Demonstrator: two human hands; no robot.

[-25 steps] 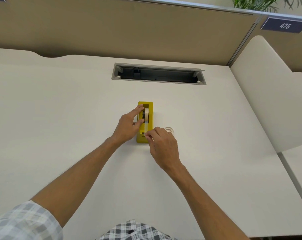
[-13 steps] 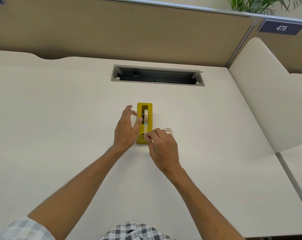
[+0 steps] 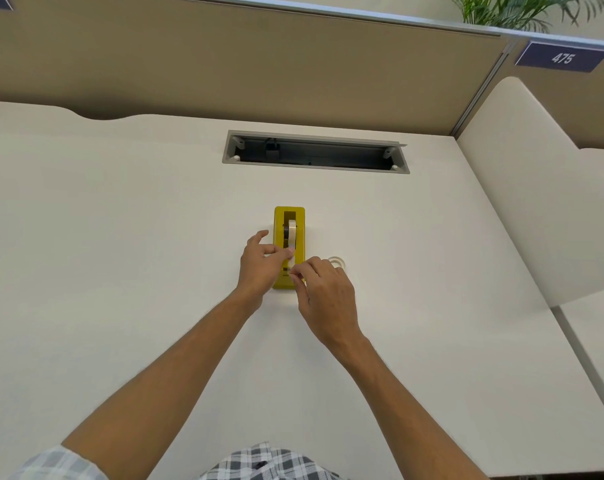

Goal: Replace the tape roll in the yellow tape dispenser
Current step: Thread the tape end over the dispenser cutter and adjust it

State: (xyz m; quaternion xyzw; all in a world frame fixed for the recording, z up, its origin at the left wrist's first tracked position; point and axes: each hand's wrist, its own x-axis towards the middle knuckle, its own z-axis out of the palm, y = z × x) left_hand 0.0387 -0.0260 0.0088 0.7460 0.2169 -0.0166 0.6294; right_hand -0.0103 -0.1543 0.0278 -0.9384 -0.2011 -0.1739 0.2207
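My left hand has come off the roll, fingers now loose, touching the tape strand, while my right hand pinches the tape's free end down at the cutter — the yellow tape dispenser mid-counter, new tape roll seated — threading looks nearly done.

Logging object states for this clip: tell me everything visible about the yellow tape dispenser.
The yellow tape dispenser is a glossy, plastic-looking rectangular block lying flat on the white desk, long axis pointing away from the person. A pale tape roll sits upright in its open top slot. The left hand reaches over its near part; the right hand pinches at the near end, hiding it.
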